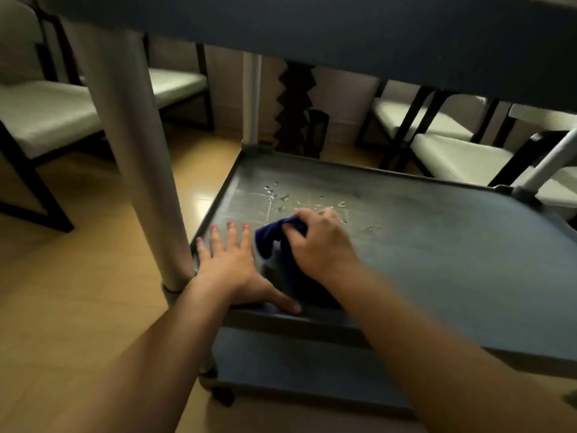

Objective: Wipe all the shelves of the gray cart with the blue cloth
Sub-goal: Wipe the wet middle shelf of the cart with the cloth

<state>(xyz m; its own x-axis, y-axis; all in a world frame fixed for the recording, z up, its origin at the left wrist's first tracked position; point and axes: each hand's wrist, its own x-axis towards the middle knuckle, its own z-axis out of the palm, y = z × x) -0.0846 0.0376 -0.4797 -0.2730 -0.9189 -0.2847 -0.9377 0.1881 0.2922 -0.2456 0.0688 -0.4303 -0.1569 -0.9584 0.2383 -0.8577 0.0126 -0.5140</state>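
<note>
I look under the gray cart's top shelf [343,29] at its middle shelf [437,245]. Water droplets [281,198] lie on the shelf's far left part. My right hand [318,242] is closed on the blue cloth [271,242], which is bunched on the shelf near its left front corner, just short of the droplets. Flat on the shelf beside the cloth lies my left hand [231,264], fingers spread, thumb on the front rim. Part of the cloth is hidden under my right wrist. The bottom shelf [281,360] shows below.
A thick gray cart post [137,151] stands at the front left corner, against my left wrist. Other posts rise at the back left [251,101] and right [549,160]. Black-framed chairs with pale cushions [40,114] surround the cart on a wooden floor [93,276].
</note>
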